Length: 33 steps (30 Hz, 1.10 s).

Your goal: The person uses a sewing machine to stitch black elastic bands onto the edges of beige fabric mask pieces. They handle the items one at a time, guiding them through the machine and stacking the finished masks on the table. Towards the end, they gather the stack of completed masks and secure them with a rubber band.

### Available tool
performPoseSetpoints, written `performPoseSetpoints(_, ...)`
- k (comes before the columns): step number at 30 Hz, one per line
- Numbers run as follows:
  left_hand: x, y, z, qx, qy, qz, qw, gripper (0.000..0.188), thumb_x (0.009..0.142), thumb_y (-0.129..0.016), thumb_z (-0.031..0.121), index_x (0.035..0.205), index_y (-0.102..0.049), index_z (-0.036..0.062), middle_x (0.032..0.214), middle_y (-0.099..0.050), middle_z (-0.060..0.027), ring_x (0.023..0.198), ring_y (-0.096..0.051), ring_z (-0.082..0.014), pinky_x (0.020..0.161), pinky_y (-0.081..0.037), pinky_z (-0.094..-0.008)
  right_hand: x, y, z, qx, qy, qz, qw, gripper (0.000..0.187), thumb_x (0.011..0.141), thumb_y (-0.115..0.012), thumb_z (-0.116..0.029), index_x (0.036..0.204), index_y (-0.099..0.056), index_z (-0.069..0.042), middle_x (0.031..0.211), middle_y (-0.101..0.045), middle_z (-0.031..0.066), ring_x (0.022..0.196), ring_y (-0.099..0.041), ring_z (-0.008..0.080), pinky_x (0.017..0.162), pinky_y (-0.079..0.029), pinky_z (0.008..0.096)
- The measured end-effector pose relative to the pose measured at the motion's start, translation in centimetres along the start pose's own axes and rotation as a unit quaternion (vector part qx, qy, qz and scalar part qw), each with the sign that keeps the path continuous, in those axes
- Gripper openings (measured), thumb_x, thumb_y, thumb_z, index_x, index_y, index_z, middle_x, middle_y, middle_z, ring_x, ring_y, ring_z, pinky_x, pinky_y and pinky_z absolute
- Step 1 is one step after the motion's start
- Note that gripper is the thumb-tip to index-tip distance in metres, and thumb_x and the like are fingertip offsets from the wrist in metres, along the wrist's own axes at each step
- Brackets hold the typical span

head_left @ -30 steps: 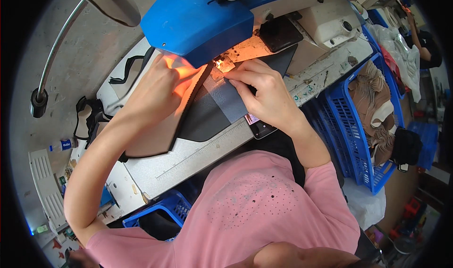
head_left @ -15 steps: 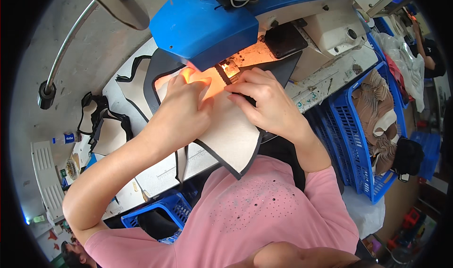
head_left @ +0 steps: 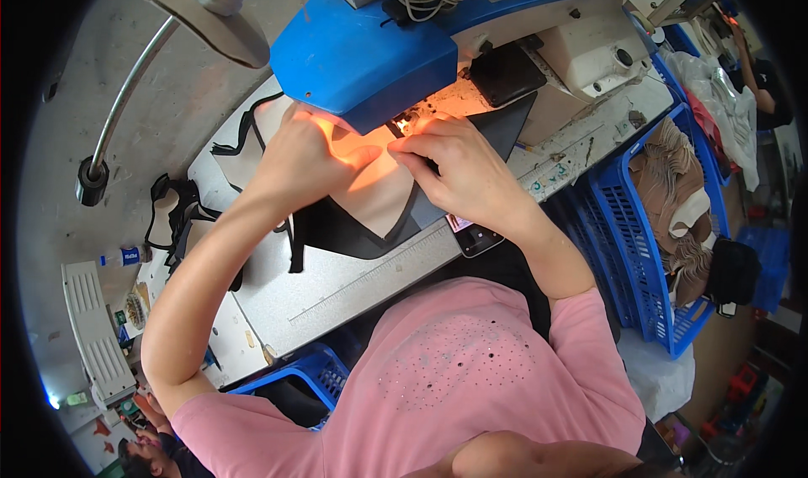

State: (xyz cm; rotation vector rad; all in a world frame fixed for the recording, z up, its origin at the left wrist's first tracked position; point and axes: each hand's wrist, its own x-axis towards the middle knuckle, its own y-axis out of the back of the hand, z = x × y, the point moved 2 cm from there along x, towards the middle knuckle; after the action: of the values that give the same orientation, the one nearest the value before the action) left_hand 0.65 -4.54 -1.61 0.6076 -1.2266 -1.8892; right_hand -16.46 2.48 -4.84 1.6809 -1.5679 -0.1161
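Observation:
A beige fabric piece with dark edging [head_left: 383,199] lies on the machine table under orange light, its pointed end toward me. Above it juts the blue head of a sewing-type machine [head_left: 362,61], hiding part of the work. My left hand [head_left: 305,158] rests on the piece left of the lit spot, thumb stretched out over the fabric; its other fingers are partly hidden beneath the blue head. Close to the small lit machine part [head_left: 404,126], my right hand [head_left: 463,171] pinches the piece's right edge between thumb and fingers. Black material [head_left: 337,230] lies beneath the beige piece.
More black-edged pieces [head_left: 172,209] lie at the table's left. A phone [head_left: 478,239] sits by the near table edge, and a dark flat device [head_left: 507,76] lies behind. Blue crates [head_left: 619,251] with brown pieces [head_left: 673,200] stand to the right. A lamp arm [head_left: 126,99] rises at left.
The beige piece has turned and moved away from my lap. My left hand has shifted left, my right hand slightly left. The phone and the table's ruler marks are now more exposed.

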Motion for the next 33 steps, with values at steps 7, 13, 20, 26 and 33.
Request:
performPoseSetpoints(7,3.1,1.3,-3.4,-0.034,-0.096,0.027,0.994,0.022,0.070,-0.061,0.011,0.090,-0.061,0.0018,0.082,-0.064,-0.0141,0.079,-0.061,-0.0313,0.068,-0.047,-0.0360,0.0,-0.7,-0.2,-0.094,0.040,0.021,0.995,0.016,0.076,-0.055,-0.007,0.088,-0.064,-0.001,0.076,-0.056,0.0100,0.081,-0.054,0.0264,0.073,-0.043,0.0378)
performPoseSetpoints(13,2.7,2.8,-5.9,0.075,0.056,-0.056,0.994,0.041,0.077,-0.053,0.027,0.112,-0.053,0.0063,0.118,-0.051,-0.0197,0.109,-0.049,-0.0347,0.088,-0.042,-0.0393,-0.3,-0.7,-0.2,-0.099,0.031,0.005,0.995,0.023,0.079,-0.055,-0.006,0.100,-0.064,-0.005,0.081,-0.055,0.0106,0.083,-0.054,0.0265,0.078,-0.042,0.0364)
performPoseSetpoints(20,-7.0,2.7,1.8,0.157,0.018,-0.110,0.981,0.062,0.074,-0.064,0.043,0.112,-0.048,-0.0029,0.132,-0.037,-0.0242,0.122,-0.037,-0.0390,0.097,-0.036,-0.0408,-0.5,-0.3,0.1,-0.085,0.022,0.020,0.996,0.019,0.075,-0.055,-0.007,0.091,-0.065,-0.004,0.079,-0.056,0.0098,0.080,-0.054,0.0267,0.074,-0.042,0.0371)
performPoseSetpoints(26,-13.0,-0.9,1.6,0.035,-0.032,0.062,0.997,0.058,0.060,-0.065,-0.002,0.116,-0.050,0.0011,0.105,-0.049,-0.0164,0.111,-0.047,-0.0335,0.089,-0.042,-0.0399,-0.4,-0.6,0.3,-0.084,0.044,0.030,0.995,0.021,0.074,-0.057,-0.004,0.093,-0.065,-0.005,0.076,-0.053,0.0080,0.077,-0.053,0.0250,0.072,-0.041,0.0357)
performPoseSetpoints(33,-18.7,5.7,-4.9,0.051,0.035,0.411,0.909,0.052,0.063,-0.049,-0.021,0.107,-0.063,0.0030,0.111,-0.060,-0.0152,0.106,-0.057,-0.0278,0.092,-0.042,-0.0337,-0.5,-0.3,0.1,-0.094,0.017,0.039,0.995,0.020,0.077,-0.058,-0.004,0.094,-0.066,-0.006,0.072,-0.050,0.0075,0.074,-0.051,0.0241,0.071,-0.040,0.0343)
